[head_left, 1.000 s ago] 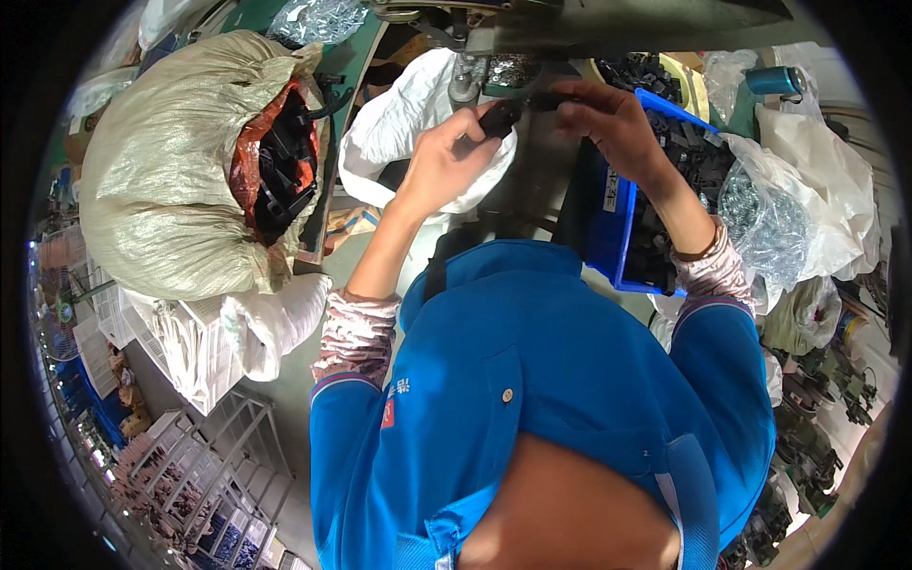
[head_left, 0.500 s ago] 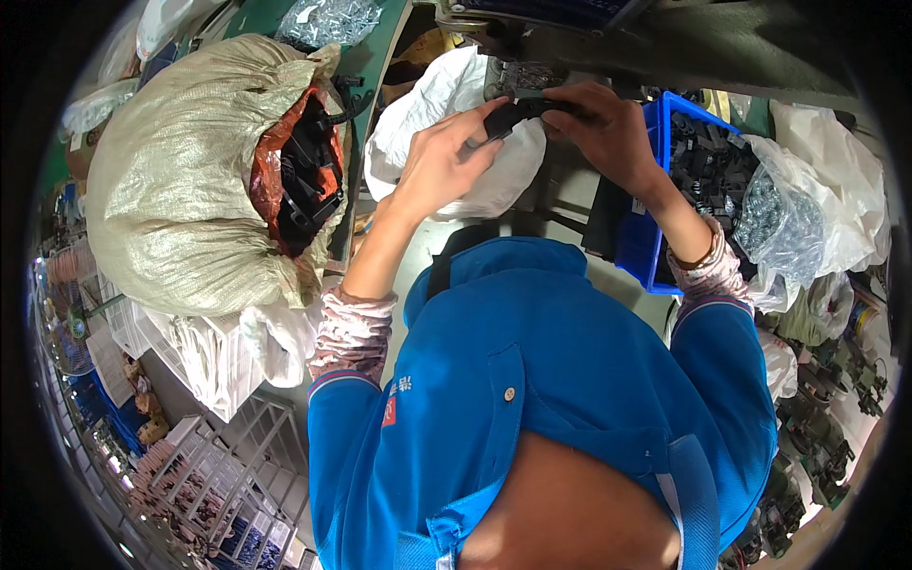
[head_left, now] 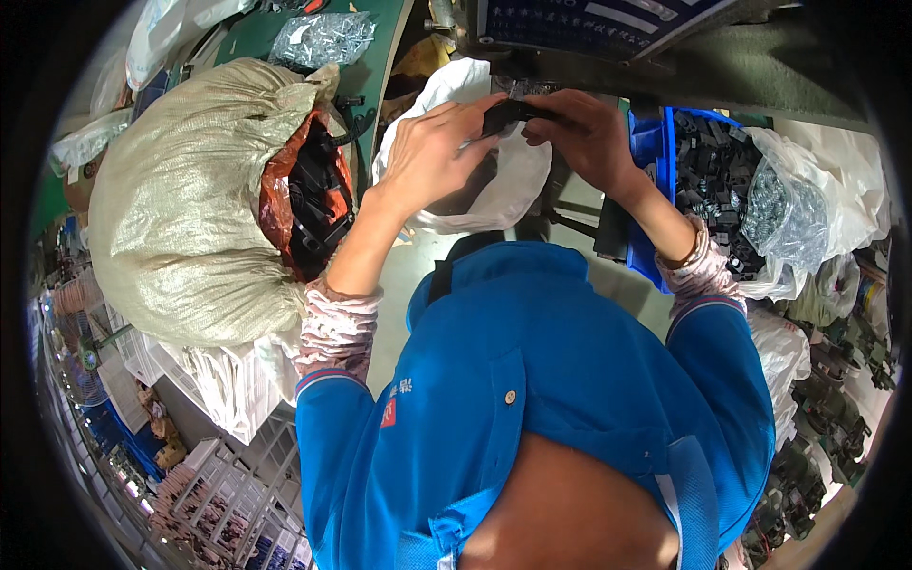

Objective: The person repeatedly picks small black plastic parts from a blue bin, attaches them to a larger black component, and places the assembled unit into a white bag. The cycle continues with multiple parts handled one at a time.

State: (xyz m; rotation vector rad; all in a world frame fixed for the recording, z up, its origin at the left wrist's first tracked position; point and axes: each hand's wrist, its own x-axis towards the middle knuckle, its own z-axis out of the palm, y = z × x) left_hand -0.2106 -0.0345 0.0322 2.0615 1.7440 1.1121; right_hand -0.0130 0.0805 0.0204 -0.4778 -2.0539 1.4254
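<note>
Green counter at upper left, flat, smooth-looking. Bulging woven sack at left, coarse pale weave, creased, mouth open on an orange lining and black pieces, angular and glossy. Dark machine body across the top right, hard metal look, blue plate on it. White bag below the hands, soft, opaque, rounded mouth. Blue bin to the right, straight-walled, looks like rigid plastic, filled with small dark blocky parts. Clear bag against its right side, thin wrinkled film, shiny metallic bits inside. Smaller clear bag on the counter, same sort of glittery content. Left hand and right hand face each other, both closed, each grip on an end of the black part. Part sits right between them above the white bag, long axis roughly side to side, neither hand nearer. Dark, slim, slightly curved; fingers cover its ends, so can't tell if one piece or two.
</note>
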